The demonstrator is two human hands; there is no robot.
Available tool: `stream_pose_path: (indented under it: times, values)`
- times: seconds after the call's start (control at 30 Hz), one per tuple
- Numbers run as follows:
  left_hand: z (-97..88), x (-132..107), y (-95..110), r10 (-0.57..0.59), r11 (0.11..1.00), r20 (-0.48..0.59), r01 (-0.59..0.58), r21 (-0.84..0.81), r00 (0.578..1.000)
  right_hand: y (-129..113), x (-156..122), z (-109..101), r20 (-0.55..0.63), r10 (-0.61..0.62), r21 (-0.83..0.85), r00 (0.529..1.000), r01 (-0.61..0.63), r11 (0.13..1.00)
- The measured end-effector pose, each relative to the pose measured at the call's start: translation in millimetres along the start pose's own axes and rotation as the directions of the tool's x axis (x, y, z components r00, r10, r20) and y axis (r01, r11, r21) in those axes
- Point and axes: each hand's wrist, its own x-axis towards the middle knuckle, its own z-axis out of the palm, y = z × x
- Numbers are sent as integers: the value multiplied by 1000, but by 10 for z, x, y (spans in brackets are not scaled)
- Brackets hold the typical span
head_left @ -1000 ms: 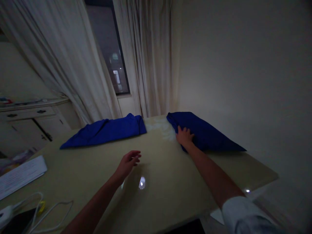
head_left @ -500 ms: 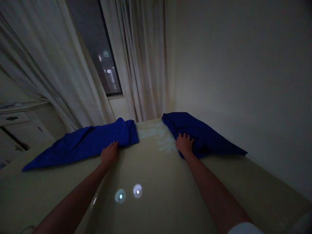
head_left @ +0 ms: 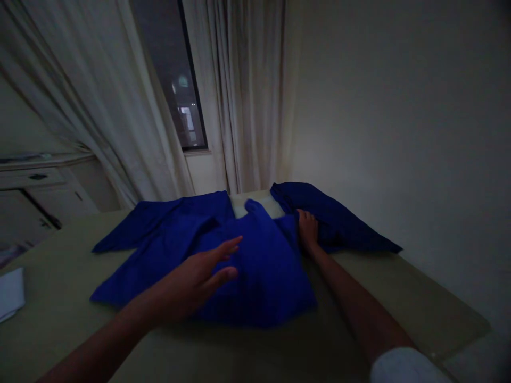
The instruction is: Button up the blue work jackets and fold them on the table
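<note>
A blue cloth (head_left: pixel 255 266) lies spread over the middle of a pale table (head_left: pixel 72 330), one flap folded toward me. My left hand (head_left: pixel 203 274) hovers above that flap with fingers stretched out flat, holding nothing. My right hand (head_left: pixel 307 229) rests at the cloth's right side, next to a folded blue piece (head_left: pixel 339 223) by the wall; its fingers curl down onto the fabric, and the dim light hides whether they pinch it.
Pale curtains (head_left: pixel 239 96) and a dark window (head_left: pixel 175 80) stand behind the table. A cabinet with drawers (head_left: pixel 35 186) is at the left. A white paper (head_left: pixel 10 292) lies at the table's left edge. A bare wall runs along the right.
The left blue cloth has been pulled and folded across the table's middle toward me. My left hand let go and lifted above it, fingers spread. My right hand stayed at the right piece.
</note>
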Motion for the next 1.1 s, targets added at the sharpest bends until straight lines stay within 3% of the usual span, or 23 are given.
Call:
stream_pose_path:
  times: [0.07, 0.1, 0.13, 0.17, 0.23, 0.3, 0.37, 0.4, 0.47, 0.53, 0.57, 0.63, 0.7, 0.77, 0.87, 0.93, 1.0, 1.1]
  values:
    - [63, -127, -365, -121, 987, -151, 135, 87, 981, 59, -86, -156, 57, -56, 117, 997, 49, 992]
    - [75, -172, -622, -210, 953, -275, 259, 156, 938, 110, -140, -254, 99, -62, 175, 993, 44, 984]
    - [81, -212, -894, -299, 903, -335, 379, 205, 894, 174, -200, -363, 142, -58, 225, 988, 24, 974]
    - [83, -251, -1156, -400, 845, -360, 492, 211, 843, 247, -266, -482, 188, -48, 267, 981, -4, 964]
    - [71, -314, -1565, -508, 800, -353, 582, 145, 786, 391, -417, -725, 292, -15, 325, 956, -84, 942]
    - [32, -339, -1756, -584, 773, -376, 634, 11, 719, 487, -603, -929, 427, -12, 390, 904, -173, 904]
    - [-34, -316, -1746, -695, 713, -317, 675, -189, 646, 500, -814, -1053, 548, -73, 486, 834, -245, 839]
    - [-73, -291, -1689, -750, 660, -211, 689, -299, 627, 477, -914, -1084, 569, -122, 532, 813, -251, 809]
    - [-162, -235, -1520, -762, 536, 67, 686, -491, 644, 396, -1057, -1116, 527, -203, 591, 825, -184, 786]
    - [-275, -184, -1327, -684, 461, 202, 629, -626, 701, 298, -1057, -1172, 416, -245, 592, 876, -56, 804]
    - [-346, -160, -1233, -653, 457, 182, 574, -680, 735, 246, -988, -1227, 351, -264, 584, 898, 10, 812]
    - [-521, -103, -1072, -614, 496, 36, 421, -759, 788, 138, -722, -1399, 230, -279, 538, 932, 117, 834]
    - [-714, -21, -963, -604, 565, -164, 273, -779, 780, 16, -350, -1602, 135, -236, 422, 962, 160, 893]
    - [-865, 82, -921, -619, 650, -369, 188, -736, 693, -114, 11, -1744, 82, -142, 289, 986, 113, 951]
    - [-883, 182, -966, -605, 773, -582, 227, -592, 543, -295, 281, -1719, 82, -72, 203, 994, 54, 978]
    - [-755, 142, -1018, -562, 824, -645, 288, -488, 517, -385, 213, -1573, 82, -94, 175, 992, 79, 981]
    - [-580, -8, -1047, -516, 855, -665, 279, -438, 539, -428, -1, -1405, 75, -149, 164, 986, 136, 977]
    - [-351, -408, -1033, -465, 865, -658, 144, -481, 592, -331, -396, -1261, 80, -237, 166, 968, 221, 961]
